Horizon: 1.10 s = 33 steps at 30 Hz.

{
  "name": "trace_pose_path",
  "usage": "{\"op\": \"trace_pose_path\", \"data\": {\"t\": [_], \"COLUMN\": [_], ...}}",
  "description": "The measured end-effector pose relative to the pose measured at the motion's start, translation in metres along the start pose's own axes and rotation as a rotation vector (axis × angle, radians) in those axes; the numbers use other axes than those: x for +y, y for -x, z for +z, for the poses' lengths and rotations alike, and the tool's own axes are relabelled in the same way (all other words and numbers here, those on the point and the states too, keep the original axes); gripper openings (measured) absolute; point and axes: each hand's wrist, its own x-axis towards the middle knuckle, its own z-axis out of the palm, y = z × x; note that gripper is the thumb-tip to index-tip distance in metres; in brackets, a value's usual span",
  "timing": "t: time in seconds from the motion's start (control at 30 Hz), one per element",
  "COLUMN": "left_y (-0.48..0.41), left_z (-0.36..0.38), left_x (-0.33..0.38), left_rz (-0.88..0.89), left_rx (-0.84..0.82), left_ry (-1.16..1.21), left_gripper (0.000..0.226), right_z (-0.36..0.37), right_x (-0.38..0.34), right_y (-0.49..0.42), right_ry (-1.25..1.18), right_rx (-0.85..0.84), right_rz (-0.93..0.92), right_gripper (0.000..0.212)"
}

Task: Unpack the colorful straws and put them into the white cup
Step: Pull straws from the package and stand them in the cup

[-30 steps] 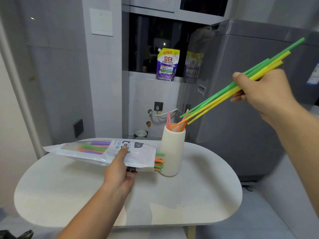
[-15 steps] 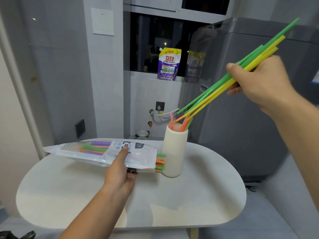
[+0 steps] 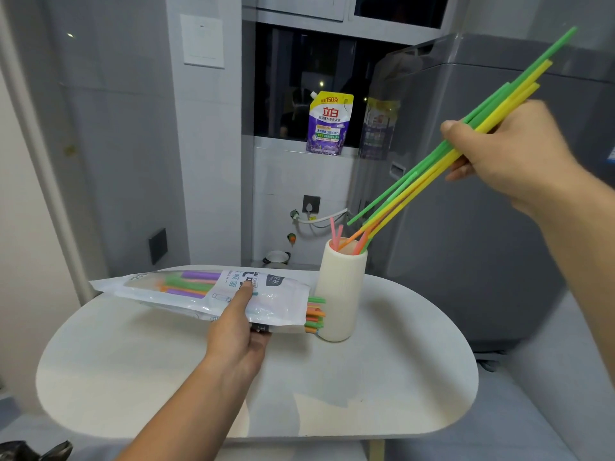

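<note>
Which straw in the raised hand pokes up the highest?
The long green straw in the right hand; its tip reaches past the yellow straws beside it.

Has lifted the right hand slightly and tipped the green and yellow straws steeper (lower ends now just above the white cup).

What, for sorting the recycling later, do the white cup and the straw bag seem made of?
White cup: matte, finely ribbed, no glare; ceramic or plastic, cannot tell. Straw bag: thin glossy plastic film, wrinkled, with a clear part showing straws inside.
</note>
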Motion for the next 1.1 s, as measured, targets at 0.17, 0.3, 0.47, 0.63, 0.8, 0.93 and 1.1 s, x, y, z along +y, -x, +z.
{"op": "trace_pose_path", "data": {"t": [0.17,0.3,0.47,0.63,0.8,0.93,1.1], "left_y": [0.002,0.001,-0.001,-0.001,0.001,0.001,0.003], "left_z": [0.000,-0.001,-0.002,-0.003,-0.001,-0.001,0.000], "left_x": [-0.001,0.000,0.001,0.000,0.001,0.003,0.006], "left_rz": [-0.010,-0.015,-0.011,-0.015,-0.017,-0.017,-0.013], "left_rx": [0.005,0.011,0.017,0.019,0.018,0.015,0.000], "left_ry": [0.005,0.009,0.025,0.019,0.020,0.025,0.034], "left_gripper": [0.043,0.043,0.043,0.043,0.041,0.042,0.041], "right_z": [0.017,0.034,0.055,0.079,0.106,0.115,0.112], "right_x": [0.000,0.004,0.013,0.021,0.036,0.045,0.044], "right_y": [-0.001,-0.006,-0.009,-0.009,-0.002,0.008,0.026], "right_ry": [0.024,0.040,0.051,0.076,0.070,0.042,0.034], "right_rx": [-0.072,-0.134,-0.201,-0.253,-0.343,-0.331,-0.115], "right_rz": [0.037,0.085,0.137,0.179,0.263,0.292,0.226], "right_gripper": [0.031,0.031,0.028,0.027,0.036,0.048,0.072]}}
